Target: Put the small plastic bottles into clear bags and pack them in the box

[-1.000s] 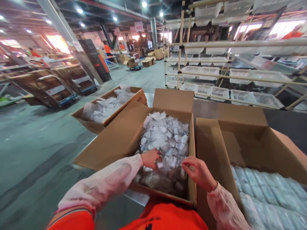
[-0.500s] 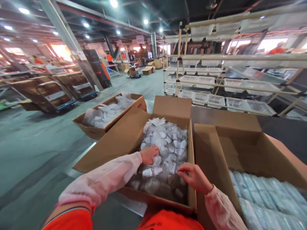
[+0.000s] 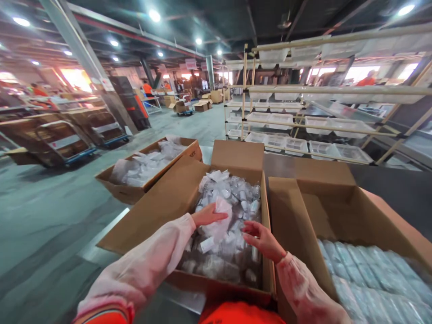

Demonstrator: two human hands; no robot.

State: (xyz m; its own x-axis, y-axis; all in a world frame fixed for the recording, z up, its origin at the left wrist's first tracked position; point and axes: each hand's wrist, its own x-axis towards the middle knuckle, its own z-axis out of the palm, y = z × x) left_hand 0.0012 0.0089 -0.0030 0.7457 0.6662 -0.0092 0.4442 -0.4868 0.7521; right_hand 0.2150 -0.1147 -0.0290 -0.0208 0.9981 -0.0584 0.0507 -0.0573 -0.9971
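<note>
In the middle stands an open cardboard box (image 3: 266,202) filled with small white-capped bottles (image 3: 243,196) in clear plastic wrapping. My left hand (image 3: 206,215) is closed on a whitish, thin plastic bag (image 3: 222,216), held over the heap; what the bag contains cannot be made out. To the right of it, my right hand (image 3: 261,240) hovers above the box's right side, its fingers curved and apart with nothing between them. Loose white sleeves cover both forearms.
At right an open carton (image 3: 290,216) contains rows of wrapped pale-blue packs (image 3: 374,279). Another carton (image 3: 118,191) of clear bags sits at left. Behind are a rack (image 3: 246,90) with white trays, and carts (image 3: 67,144) of cardboard on the floor. People work far off.
My left hand has risen off the heap, now with the plastic bag in it. My right hand has shifted slightly left and up, its fingers spreading. The view has turned a little right.
</note>
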